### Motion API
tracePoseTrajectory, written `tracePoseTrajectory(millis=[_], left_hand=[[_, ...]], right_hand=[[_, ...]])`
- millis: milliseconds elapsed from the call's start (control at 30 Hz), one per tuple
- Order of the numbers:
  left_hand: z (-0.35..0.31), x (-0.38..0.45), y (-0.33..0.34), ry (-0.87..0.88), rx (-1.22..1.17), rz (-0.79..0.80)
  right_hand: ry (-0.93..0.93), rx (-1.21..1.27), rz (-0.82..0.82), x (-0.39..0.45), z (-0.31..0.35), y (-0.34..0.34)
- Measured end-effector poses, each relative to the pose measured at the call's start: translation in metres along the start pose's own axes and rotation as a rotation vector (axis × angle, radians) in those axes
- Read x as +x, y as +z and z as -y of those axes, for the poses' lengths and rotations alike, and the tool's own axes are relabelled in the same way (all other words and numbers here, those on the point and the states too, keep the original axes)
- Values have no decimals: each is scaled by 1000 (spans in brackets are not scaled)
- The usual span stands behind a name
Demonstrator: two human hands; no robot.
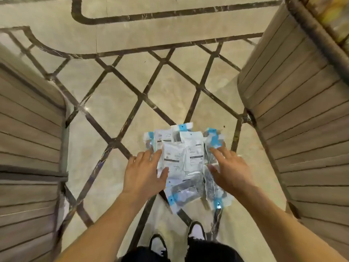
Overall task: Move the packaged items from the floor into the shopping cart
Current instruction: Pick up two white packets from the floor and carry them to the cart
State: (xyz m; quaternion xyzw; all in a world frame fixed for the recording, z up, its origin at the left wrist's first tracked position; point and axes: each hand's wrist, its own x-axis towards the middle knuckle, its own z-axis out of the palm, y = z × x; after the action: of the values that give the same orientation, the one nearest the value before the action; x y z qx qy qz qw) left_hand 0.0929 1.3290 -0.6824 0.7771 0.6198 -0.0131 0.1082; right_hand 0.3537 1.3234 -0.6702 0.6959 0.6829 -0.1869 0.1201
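A pile of several flat white packages with light blue header strips lies on the marble floor just ahead of my feet. My left hand reaches down at the pile's left edge, fingers spread, fingertips touching the packages. My right hand is at the pile's right edge, fingers spread over a package with a blue strip. Neither hand has closed around anything. No shopping cart is in view.
Wood-slat display counters stand on the left and on the right, leaving a floor aisle between them. The beige floor has dark diamond inlay lines. My black and white shoes are just behind the pile.
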Motion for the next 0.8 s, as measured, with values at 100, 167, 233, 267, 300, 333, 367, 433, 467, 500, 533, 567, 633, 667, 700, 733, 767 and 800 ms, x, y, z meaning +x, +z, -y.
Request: tracePoseTrajectory(millis=[100,167,233,267,300,333,367,433,467,500,533,567,633,667,700,733,767,800], left_hand=[[8,27,85,-6,14,29],[14,41,140,-3,28,34],[21,53,191,-15,37,57],[25,60,215,-30,37,77],[29,67,236,-46,34,94],[32,73,254,-65,31,102],[34,79,271,-90,27,109],[38,93,300,-160,13,144],[39,99,312,-192,-20,169],[39,106,322,-217,-66,171],[38,111,329,-239,-111,176],[37,116,336,-247,-155,178],[35,121,348,-241,-259,205],[33,122,352,-244,-332,209],[31,123,356,-254,-398,201],[28,123,358,-267,-435,185],[25,123,359,-277,-446,165],[24,124,360,-290,-442,147]], right_hand=[[-7,-30,23,57,-24,76],[13,-10,47,92,-38,124],[39,14,73,125,-46,166],[41,12,86,140,-48,184],[35,10,98,155,-49,201],[30,16,109,170,-50,216],[34,28,120,185,-51,231],[62,90,121,211,-50,253],[91,150,107,222,-49,264],[130,222,92,232,-48,273],[168,293,76,240,-47,280],[203,365,76,247,-47,287],[256,560,104,257,-49,297],[281,667,121,260,-51,301],[307,755,128,262,-53,304],[328,825,127,263,-55,305],[346,881,118,264,-56,306],[374,922,114,264,-55,305]])
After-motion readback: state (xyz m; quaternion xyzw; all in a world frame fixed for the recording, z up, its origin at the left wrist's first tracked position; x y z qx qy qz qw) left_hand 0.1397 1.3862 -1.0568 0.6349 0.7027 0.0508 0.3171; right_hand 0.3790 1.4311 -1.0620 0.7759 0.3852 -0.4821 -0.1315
